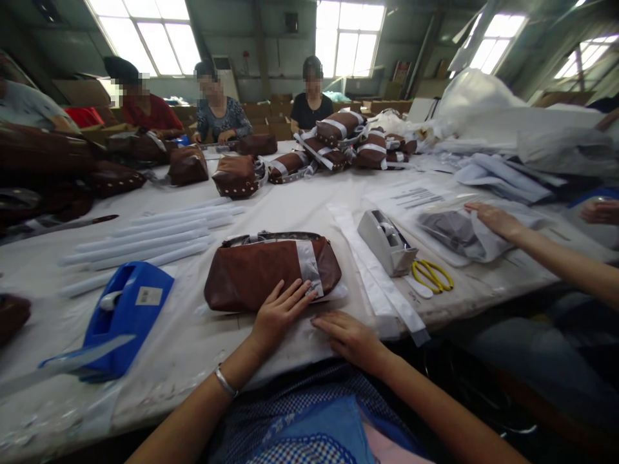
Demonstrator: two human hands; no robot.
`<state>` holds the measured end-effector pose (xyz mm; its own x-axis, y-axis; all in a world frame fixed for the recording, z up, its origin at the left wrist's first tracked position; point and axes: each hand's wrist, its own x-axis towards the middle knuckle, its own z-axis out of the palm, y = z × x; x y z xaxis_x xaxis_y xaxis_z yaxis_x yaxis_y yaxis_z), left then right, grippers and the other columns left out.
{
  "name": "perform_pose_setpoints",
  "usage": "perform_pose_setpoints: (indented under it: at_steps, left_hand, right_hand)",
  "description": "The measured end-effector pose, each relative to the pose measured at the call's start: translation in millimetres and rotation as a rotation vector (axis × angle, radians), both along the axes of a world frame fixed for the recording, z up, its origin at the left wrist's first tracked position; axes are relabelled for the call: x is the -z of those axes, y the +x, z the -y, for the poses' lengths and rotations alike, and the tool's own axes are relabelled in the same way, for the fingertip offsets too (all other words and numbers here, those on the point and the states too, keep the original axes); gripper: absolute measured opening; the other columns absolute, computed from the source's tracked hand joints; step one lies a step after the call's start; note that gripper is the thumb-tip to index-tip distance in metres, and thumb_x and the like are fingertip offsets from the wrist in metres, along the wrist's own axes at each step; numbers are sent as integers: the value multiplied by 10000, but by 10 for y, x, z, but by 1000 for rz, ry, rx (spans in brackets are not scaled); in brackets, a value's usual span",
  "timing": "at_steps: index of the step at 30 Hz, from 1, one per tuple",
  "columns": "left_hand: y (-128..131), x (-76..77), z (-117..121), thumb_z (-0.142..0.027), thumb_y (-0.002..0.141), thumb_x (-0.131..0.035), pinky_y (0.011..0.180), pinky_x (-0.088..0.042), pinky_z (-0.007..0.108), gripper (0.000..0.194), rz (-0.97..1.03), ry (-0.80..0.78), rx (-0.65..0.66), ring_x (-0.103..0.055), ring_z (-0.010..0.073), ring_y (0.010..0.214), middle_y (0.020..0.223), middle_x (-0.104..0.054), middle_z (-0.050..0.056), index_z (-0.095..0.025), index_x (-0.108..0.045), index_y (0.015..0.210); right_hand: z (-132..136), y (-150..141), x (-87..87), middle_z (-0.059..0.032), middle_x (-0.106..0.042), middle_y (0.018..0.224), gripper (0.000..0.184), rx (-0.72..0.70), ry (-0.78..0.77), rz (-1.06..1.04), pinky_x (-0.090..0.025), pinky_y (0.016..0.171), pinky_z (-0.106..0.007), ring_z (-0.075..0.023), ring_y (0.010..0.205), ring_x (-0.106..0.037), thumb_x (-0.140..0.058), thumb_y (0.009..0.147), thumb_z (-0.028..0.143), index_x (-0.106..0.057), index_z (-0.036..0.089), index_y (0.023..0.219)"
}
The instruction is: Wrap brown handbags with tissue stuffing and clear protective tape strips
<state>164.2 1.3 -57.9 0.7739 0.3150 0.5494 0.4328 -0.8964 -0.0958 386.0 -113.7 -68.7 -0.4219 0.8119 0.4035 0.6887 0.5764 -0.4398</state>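
A brown leather bag (256, 270) with a white paper band around it lies on the white table (300, 206) in front of me. My left hand (280, 312) rests flat on the bag's lower front, fingers spread toward the band. My right hand (345, 335) lies flat on the table edge just below and right of the bag, fingers extended, holding nothing.
A blue tape dispenser (120, 316) sits left, a grey tape dispenser (387, 241) and yellow scissors (432, 276) right. White paper rolls (145, 241) lie behind. Another person's hand (493, 219) presses a plastic-wrapped item at right. Several banded brown bags (338, 145) and seated workers fill the far side.
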Motion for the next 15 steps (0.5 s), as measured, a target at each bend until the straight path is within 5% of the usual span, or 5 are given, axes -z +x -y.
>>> perform_pose_setpoints:
  at_steps: [5,11,15]
  left_hand:
    - [-5,8,-4,-127,983,-461,1201,-315,443,551,-1,8,-2,-445,195,1394,1482,-506,45,-268,-364,1507]
    - [-6,6,-2,-147,1009,-407,1218,-282,441,495,-13,18,-9,-433,189,1403,1499,-483,30,-259,-396,1490]
    - [-2,3,-1,-179,1023,-388,1233,-244,444,463,-9,39,-7,-433,189,1402,1512,-467,7,-254,-414,1479]
  right_hand:
    - [-78,-72,-38,-78,-753,1034,204,2,195,12,-565,919,-361,-192,993,-688,-556,938,121,-704,198,1056]
    - [-81,-59,-202,-68,-767,1020,183,-34,358,13,-589,878,-335,-175,961,-712,-550,960,121,-686,170,1073]
    - [-152,5,-318,-63,-759,1093,228,-36,444,56,-528,1019,-413,-179,1061,-697,-510,977,95,-665,166,1127]
